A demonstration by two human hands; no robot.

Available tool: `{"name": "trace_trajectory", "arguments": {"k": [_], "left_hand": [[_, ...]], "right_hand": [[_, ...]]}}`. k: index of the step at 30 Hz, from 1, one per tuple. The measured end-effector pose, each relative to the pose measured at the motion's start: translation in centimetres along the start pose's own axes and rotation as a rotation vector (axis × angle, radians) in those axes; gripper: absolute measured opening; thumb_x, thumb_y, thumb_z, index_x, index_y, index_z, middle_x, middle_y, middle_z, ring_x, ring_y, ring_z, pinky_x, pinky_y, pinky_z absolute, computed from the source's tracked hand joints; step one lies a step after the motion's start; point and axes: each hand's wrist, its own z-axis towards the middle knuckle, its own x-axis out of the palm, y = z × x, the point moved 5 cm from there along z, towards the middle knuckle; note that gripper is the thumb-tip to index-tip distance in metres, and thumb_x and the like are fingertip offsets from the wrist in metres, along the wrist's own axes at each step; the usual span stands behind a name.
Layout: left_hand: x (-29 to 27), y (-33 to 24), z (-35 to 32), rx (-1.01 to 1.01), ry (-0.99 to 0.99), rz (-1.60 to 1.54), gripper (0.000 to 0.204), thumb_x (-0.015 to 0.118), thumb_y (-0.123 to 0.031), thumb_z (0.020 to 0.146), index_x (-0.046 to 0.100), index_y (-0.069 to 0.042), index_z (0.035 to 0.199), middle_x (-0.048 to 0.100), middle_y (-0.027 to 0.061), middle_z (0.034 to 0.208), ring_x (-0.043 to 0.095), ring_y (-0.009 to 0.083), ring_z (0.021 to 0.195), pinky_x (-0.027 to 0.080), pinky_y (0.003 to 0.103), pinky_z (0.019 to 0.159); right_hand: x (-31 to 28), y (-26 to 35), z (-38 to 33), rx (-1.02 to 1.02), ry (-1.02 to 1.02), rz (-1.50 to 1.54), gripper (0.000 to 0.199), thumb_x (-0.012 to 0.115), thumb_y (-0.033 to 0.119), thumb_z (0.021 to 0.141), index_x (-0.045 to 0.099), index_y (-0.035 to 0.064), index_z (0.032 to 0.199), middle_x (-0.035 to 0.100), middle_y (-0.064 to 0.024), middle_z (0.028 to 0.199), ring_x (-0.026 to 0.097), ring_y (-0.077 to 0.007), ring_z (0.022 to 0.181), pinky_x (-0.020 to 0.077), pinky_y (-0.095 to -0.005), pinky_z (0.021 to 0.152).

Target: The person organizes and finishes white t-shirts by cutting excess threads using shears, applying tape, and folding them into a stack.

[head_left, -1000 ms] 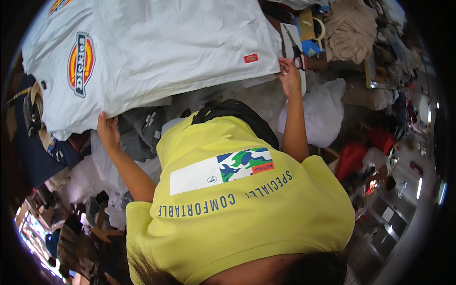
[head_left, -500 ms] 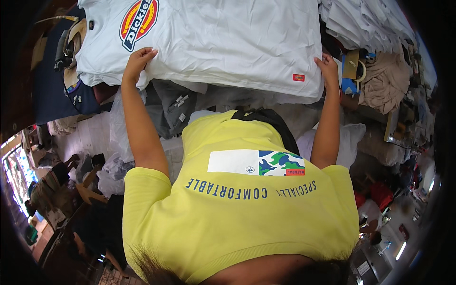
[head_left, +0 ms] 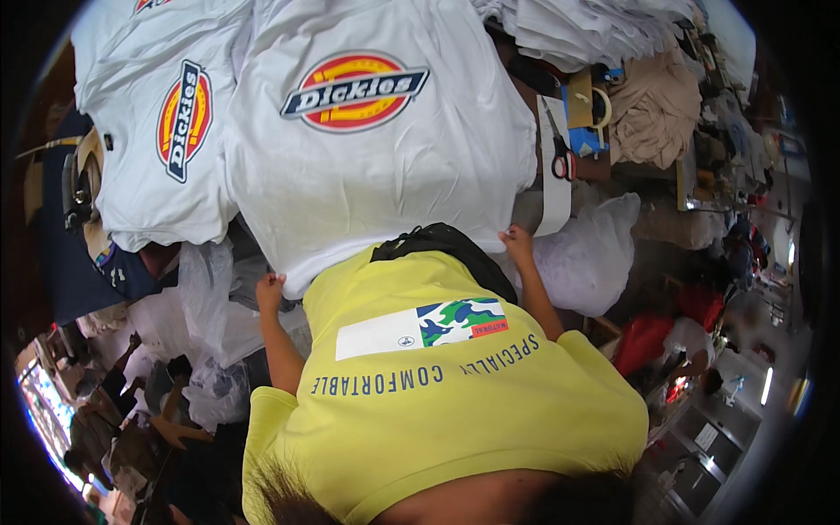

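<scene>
A white T-shirt (head_left: 376, 179) with a red, yellow and navy print lies face up in front of me. Its near edge droops off the table toward my waist. My left hand (head_left: 270, 290) has thumb and fingers closed on the near left corner. At the near right corner, my right hand (head_left: 516, 243) pinches the cloth the same way. Between the two hands the edge is stretched, with soft creases running up the cloth. A second white T-shirt (head_left: 131, 188), bearing the same print turned sideways, lies to the left and touches the first.
Right of the shirt are black-and-red scissors (head_left: 561, 157), a roll of tape (head_left: 601, 107) and a beige cloth heap (head_left: 652, 114). White garments (head_left: 595, 33) are piled at the far right. A filled plastic bag (head_left: 595, 258) stands beside my right arm. Another person (head_left: 691, 346) is farther right.
Both hands have come back toward my body and closer together. A printed shirt front now faces me, drawn over the near edge. The scissors and sideways-printed shirt at left now show.
</scene>
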Motion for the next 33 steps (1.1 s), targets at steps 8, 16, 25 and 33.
{"name": "trace_trajectory", "arguments": {"k": [8, 16, 25, 33], "left_hand": [[-8.5, -19.7, -0.1, 0.463, -0.462, -0.024, 0.018, 0.055, -0.016, 0.085, 0.06, -0.003, 0.097, 0.063, 0.0081, 0.082, 0.057, 0.0157, 0.07, 0.044, 0.028, 0.062], [-8.5, -35.8, 4.8, 0.839, -0.67, 0.539, 0.036, 0.065, -0.033, 0.079, 0.059, -0.006, 0.102, 0.055, 0.0133, 0.094, 0.051, 0.0275, 0.092, 0.041, 0.037, 0.077], [-11.1, -30.4, 0.2, 0.568, -0.186, 0.045, 0.025, 0.065, -0.016, 0.077, 0.053, 0.002, 0.088, 0.056, 0.0101, 0.072, 0.048, 0.0164, 0.065, 0.041, 0.027, 0.064], [-5.7, -34.0, -0.3, 0.83, -0.187, 0.184, 0.045, 0.072, -0.018, 0.068, 0.054, -0.003, 0.107, 0.052, 0.0147, 0.097, 0.05, 0.0309, 0.093, 0.041, 0.037, 0.082]], "right_hand": [[-2.4, 15.9, 2.5, -0.154, 0.385, 0.273, 0.017, 0.059, 0.02, 0.084, 0.06, 0.0039, 0.089, 0.057, 0.0005, 0.068, 0.055, -0.0084, 0.057, 0.0457, -0.0241, 0.052], [-2.4, 32.9, 8.2, -0.837, -0.096, -0.428, 0.031, 0.064, 0.027, 0.076, 0.061, 0.0051, 0.098, 0.06, -0.012, 0.087, 0.058, -0.0271, 0.076, 0.0464, -0.0333, 0.071], [-10.4, 24.1, 3.0, -0.284, 0.234, 0.298, 0.028, 0.068, 0.02, 0.074, 0.06, 0.0, 0.093, 0.057, -0.0005, 0.076, 0.05, -0.0062, 0.065, 0.0398, -0.0199, 0.052], [-4.5, 26.8, 2.9, -0.264, 0.404, 0.052, 0.03, 0.064, 0.029, 0.08, 0.061, -0.0007, 0.08, 0.057, -0.0026, 0.071, 0.051, -0.0095, 0.068, 0.0409, -0.023, 0.064]]}}
